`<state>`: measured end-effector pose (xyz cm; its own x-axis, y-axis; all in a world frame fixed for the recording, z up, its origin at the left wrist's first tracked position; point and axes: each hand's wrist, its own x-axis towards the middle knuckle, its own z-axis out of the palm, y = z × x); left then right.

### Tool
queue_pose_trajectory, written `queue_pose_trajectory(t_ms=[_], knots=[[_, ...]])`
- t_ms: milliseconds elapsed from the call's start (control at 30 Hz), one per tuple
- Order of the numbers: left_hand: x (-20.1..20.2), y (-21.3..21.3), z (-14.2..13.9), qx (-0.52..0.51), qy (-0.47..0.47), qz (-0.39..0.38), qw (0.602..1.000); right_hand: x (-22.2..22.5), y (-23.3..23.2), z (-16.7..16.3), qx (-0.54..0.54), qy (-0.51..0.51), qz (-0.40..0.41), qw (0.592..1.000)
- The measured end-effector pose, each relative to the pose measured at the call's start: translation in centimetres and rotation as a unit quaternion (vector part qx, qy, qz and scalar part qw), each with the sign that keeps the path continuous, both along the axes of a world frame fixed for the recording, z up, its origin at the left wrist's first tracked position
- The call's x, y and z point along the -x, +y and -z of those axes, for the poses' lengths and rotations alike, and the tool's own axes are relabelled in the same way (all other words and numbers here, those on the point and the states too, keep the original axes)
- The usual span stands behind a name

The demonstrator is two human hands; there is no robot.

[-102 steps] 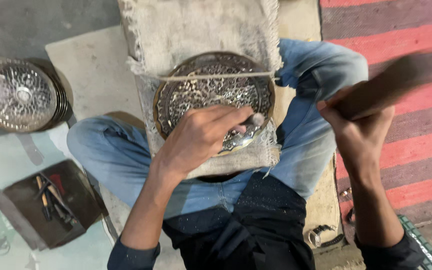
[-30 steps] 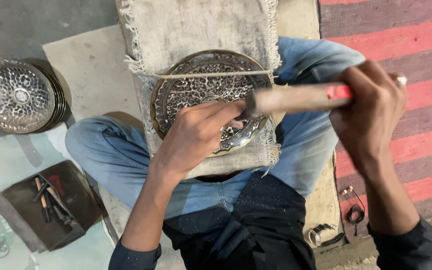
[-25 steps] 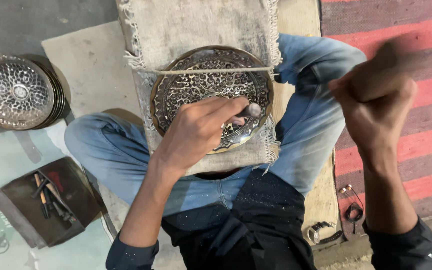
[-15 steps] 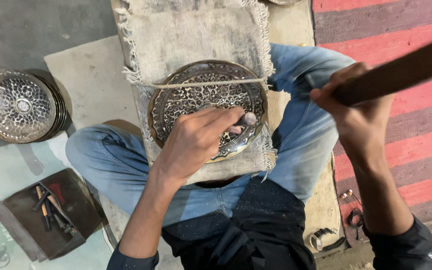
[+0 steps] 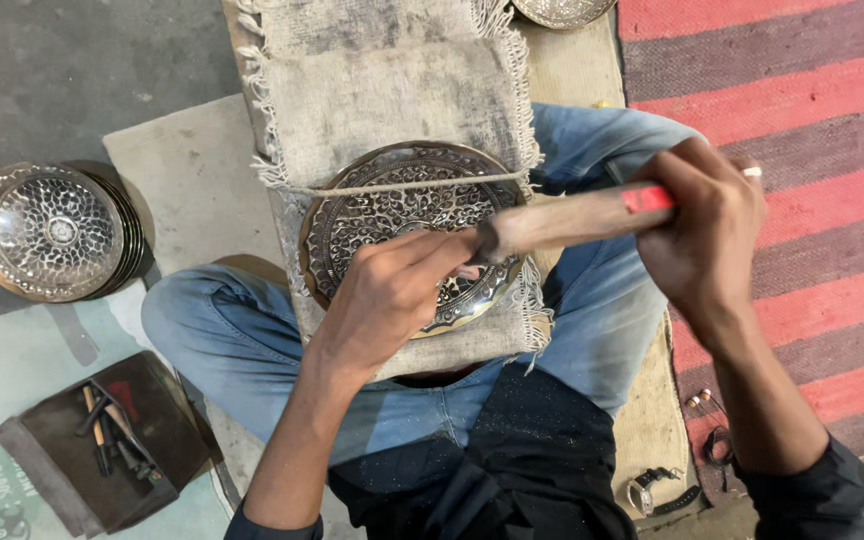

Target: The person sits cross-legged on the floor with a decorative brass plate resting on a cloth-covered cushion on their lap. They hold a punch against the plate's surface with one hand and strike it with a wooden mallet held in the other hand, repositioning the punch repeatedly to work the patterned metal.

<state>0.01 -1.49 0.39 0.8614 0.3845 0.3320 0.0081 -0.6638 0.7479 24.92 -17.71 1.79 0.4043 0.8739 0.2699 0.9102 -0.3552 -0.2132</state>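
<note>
An ornate round metal plate (image 5: 382, 215) with a dense engraved pattern lies on a burlap-covered block (image 5: 392, 100), held down by a taut cord (image 5: 402, 186). My left hand (image 5: 392, 295) rests on the plate's near right part, fingers closed around a small chisel that is mostly hidden. My right hand (image 5: 702, 245) grips a wooden hammer (image 5: 562, 220) with a red band on its handle. The hammer's head is down at the fingertips of my left hand.
A stack of similar engraved plates (image 5: 52, 232) sits on the floor at the left. A dark open box of hand tools (image 5: 102, 440) lies at the lower left. A red and grey striped rug (image 5: 812, 130) is on the right. A wristwatch (image 5: 657, 490) lies near my right knee.
The hammer was raised to the right half a second ago; it has now swung down to my left hand's fingertips. My left hand has stayed on the plate.
</note>
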Motion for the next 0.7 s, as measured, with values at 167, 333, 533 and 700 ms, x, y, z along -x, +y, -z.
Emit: queue_pose_trajectory(t_ms=[167, 333, 533, 700], knots=[[-0.1, 0.0, 0.1, -0.012, 0.001, -0.005, 1.0, -0.1, 0.0, 0.6, -0.061, 0.108, -0.02, 0.992], [-0.1, 0.0, 0.4, -0.022, -0.012, -0.006, 1.0, -0.1, -0.2, 1.1, -0.089, 0.312, 0.035, 0.945], [-0.1, 0.0, 0.7, -0.04, -0.017, -0.014, 0.999, -0.3, -0.1, 1.2, -0.077, 0.258, 0.001, 0.963], [-0.2, 0.0, 0.4, -0.009, -0.006, 0.001, 1.0, -0.5, -0.1, 1.4, -0.008, 0.04, -0.026, 0.999]])
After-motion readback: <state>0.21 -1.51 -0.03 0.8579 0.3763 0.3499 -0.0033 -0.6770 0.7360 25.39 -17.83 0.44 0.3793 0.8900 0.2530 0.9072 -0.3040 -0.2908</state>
